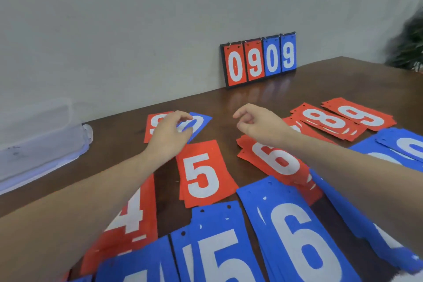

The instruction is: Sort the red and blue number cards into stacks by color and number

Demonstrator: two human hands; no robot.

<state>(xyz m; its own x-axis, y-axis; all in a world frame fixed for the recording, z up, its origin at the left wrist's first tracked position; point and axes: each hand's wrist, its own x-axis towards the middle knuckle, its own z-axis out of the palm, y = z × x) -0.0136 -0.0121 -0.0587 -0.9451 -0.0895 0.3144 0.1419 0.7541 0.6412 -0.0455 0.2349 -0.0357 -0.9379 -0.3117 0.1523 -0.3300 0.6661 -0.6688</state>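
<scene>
Blue card [194, 125]: far worktop [128, 142], overlapping a red card [155, 125]; left hand [170, 137] fingers pinch it. Right hand [258, 126]: fingers loosely curled, holding nothing. Advice: lift clear without dragging the red one.

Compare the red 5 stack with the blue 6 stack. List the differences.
Colour: the red 5 stack is red; the blue 6 stack is blue.
Digit: one shows a 5, the other a 6.
Position: the red 5 stack lies nearer the table's middle; the blue 6 stack lies closer to the camera.
Both lie flat, face up, with white digits.
</scene>
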